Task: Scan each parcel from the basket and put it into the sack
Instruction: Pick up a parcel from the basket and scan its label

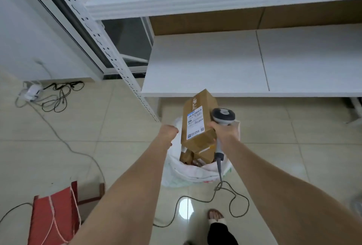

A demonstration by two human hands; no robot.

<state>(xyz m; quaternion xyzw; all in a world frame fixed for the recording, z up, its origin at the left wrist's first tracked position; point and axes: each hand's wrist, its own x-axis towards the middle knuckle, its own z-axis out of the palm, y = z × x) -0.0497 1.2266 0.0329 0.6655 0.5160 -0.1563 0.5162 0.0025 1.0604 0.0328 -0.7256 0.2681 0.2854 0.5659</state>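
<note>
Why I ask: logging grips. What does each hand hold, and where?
Right hand grips the grey handheld scanner by its handle, beside the brown cardboard parcel; left hand grips the rim of the white sack.

parcel (197,121) above sack (188,174), scanner (223,115) right of parcel

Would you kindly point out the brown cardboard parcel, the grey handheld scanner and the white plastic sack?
Brown cardboard parcel (197,125): head view, on its white label.
Grey handheld scanner (223,115): head view, on its round head.
White plastic sack (182,176): head view, on its front wall.
</note>
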